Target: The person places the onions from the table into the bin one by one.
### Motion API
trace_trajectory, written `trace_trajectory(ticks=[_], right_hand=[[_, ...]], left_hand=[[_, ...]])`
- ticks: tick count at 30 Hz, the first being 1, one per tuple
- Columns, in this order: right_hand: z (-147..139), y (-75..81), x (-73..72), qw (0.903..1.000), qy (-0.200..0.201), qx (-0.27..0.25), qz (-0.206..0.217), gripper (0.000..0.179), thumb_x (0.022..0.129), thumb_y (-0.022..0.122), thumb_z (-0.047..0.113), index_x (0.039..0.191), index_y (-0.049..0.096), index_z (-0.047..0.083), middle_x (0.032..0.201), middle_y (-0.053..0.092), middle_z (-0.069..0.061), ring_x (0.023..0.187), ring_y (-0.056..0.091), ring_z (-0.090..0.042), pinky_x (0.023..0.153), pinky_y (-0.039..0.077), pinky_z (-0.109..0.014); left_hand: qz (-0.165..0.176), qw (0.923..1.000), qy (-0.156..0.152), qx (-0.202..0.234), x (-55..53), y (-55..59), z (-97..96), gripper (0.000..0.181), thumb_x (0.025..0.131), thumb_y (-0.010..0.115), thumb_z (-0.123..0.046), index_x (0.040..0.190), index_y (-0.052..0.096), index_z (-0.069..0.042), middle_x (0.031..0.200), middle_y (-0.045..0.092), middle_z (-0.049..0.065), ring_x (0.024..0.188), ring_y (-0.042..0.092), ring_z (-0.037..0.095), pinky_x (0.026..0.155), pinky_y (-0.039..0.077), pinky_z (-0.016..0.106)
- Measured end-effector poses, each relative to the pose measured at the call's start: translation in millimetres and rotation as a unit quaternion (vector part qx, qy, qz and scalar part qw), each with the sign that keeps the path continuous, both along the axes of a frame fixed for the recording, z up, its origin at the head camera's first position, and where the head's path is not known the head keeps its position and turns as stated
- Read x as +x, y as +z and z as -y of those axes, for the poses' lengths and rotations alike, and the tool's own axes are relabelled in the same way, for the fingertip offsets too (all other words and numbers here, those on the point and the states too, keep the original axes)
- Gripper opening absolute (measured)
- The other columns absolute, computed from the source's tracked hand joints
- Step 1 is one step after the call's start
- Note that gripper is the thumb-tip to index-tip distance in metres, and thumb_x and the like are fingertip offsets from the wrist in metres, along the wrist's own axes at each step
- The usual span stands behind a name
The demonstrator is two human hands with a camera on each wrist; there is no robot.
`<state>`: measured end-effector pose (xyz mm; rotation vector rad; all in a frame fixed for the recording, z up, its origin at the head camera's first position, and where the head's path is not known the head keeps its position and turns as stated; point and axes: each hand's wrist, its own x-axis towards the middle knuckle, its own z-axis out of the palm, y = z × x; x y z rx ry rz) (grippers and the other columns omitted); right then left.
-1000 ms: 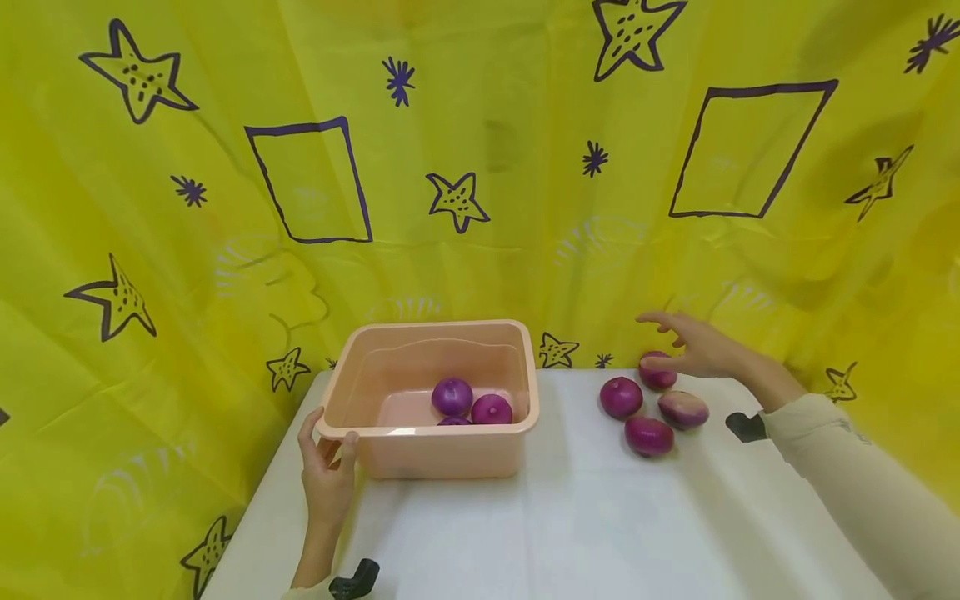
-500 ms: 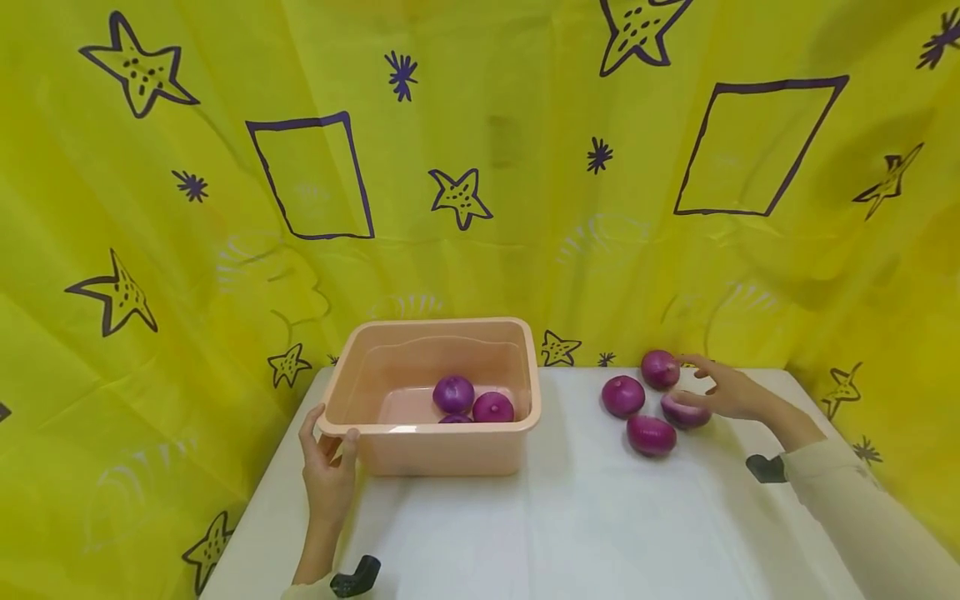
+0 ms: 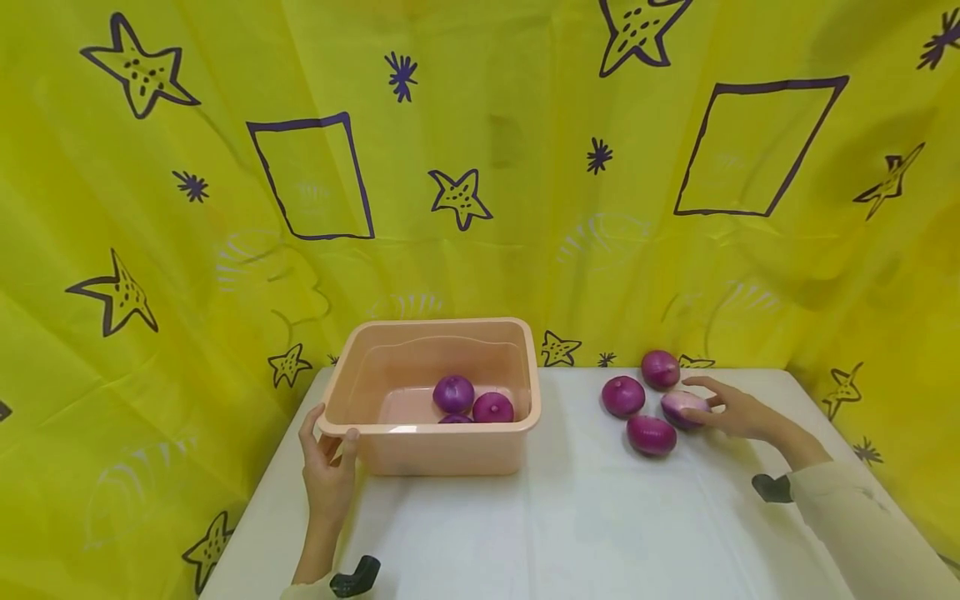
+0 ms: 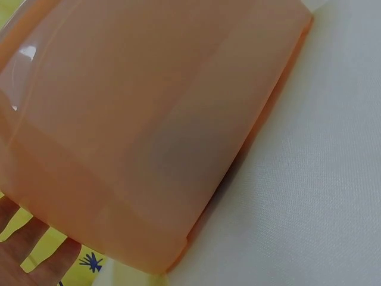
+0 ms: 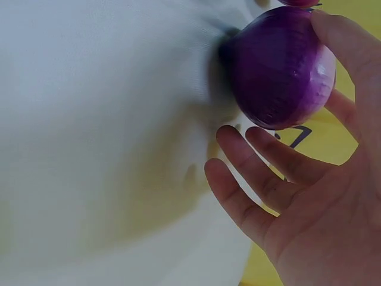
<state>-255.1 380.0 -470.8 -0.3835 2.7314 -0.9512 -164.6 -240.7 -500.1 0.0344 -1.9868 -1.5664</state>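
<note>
My left hand [image 3: 328,479] grips the near left corner of a peach plastic basin [image 3: 442,457], thumb at the front wall and fingers on the left side. The left wrist view shows the fingertips along the basin's wall [image 4: 119,149]. Inside lie red onions [image 3: 453,394], three in sight, one partly hidden by the front rim. At the right, my right hand [image 3: 738,412] reaches round a red onion with a pale side [image 3: 681,406]. Its thumb is at the onion's [image 5: 277,68] surface and the index finger passes behind; the other fingers stand loosely spread below.
Three more red onions [image 3: 623,396] sit close to the left of my right hand on the white tabletop [image 3: 600,533]. A yellow curtain [image 3: 510,267] with drawn stars hangs behind the table and at both sides.
My right hand has come down from above the far onion to the pale-sided onion, its thumb and index finger now about it. The left hand and basin have stayed in place.
</note>
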Motion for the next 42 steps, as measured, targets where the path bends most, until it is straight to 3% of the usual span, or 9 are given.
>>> trace_trajectory(ticks=[9, 32, 42], right_hand=[[-2, -9.2, 0.0, 1.0, -0.007, -0.002, -0.001, 0.066, 0.1, 0.067, 0.036, 0.151, 0.039, 0.007, 0.137, 0.051, -0.039, 0.116, 0.057, -0.055, 0.075, 0.06, -0.048], [1, -5.3, 2.5, 0.9998, -0.006, -0.018, 0.002, 0.063, 0.099, 0.069, 0.032, 0.149, 0.043, 0.004, 0.135, 0.052, -0.037, 0.113, 0.058, -0.05, 0.074, 0.061, -0.045], [15, 13.9, 0.0, 0.9964, 0.024, 0.014, -0.079, 0.063, 0.092, 0.078, 0.032, 0.142, 0.054, 0.003, 0.129, 0.062, -0.029, 0.113, 0.06, -0.048, 0.093, 0.048, -0.068]], left_hand=[[0.002, 1.0, 0.001, -0.002, 0.0, 0.9, -0.3, 0.066, 0.1, 0.063, -0.006, 0.157, 0.03, -0.016, 0.148, 0.054, 0.021, 0.111, 0.058, -0.003, 0.084, 0.049, 0.009], [0.004, 1.0, 0.003, -0.009, 1.2, 2.5, -1.8, 0.065, 0.101, 0.061, -0.008, 0.158, 0.029, -0.017, 0.153, 0.049, 0.018, 0.112, 0.057, -0.004, 0.086, 0.048, 0.009], [0.013, 0.9999, 0.005, -0.008, 2.4, 4.1, -2.7, 0.065, 0.102, 0.061, -0.01, 0.158, 0.029, -0.018, 0.154, 0.047, 0.017, 0.114, 0.056, -0.004, 0.088, 0.048, 0.008]])
